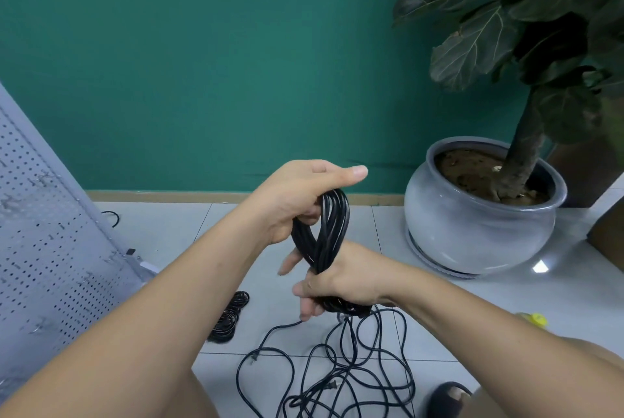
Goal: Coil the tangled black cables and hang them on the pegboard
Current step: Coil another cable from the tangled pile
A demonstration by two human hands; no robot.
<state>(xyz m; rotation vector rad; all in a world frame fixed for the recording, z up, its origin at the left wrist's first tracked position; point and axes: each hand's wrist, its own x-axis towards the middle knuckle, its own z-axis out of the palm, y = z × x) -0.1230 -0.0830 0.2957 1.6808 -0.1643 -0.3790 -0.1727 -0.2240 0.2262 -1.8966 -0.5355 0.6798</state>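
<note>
The left hand (pixel 293 198) and right hand (pixel 341 282) grip a cable coil (pixel 335 222) (loose cable (pixel 352 336) tangled on the floor (pixel 506 309) below).

**Black cables against a teal wall and pale tiles**

The coil (pixel 320 228) held up at the centre is plain black. So are the loose cables (pixel 337 380) sprawled on the near floor and the wound bundle (pixel 226 319) lying to their left. The wall (pixel 202 63) behind is a flat teal green, edged at the bottom by a tan skirting strip (pixel 202 196). The floor (pixel 378 232) is pale grey-white tile crossed by thin darker grout lines. At left, the pegboard (pixel 50 249) is light grey, dotted with a regular grid of small dark holes. At far right, the pot (pixel 472 232) is glossy pale blue-grey and its soil (pixel 466 168) is brown. The leaves (pixel 472 43) above it are dark green with lighter veins. A small yellow object (pixel 535 319) and a black slipper (pixel 442 394) show at near right.
</note>
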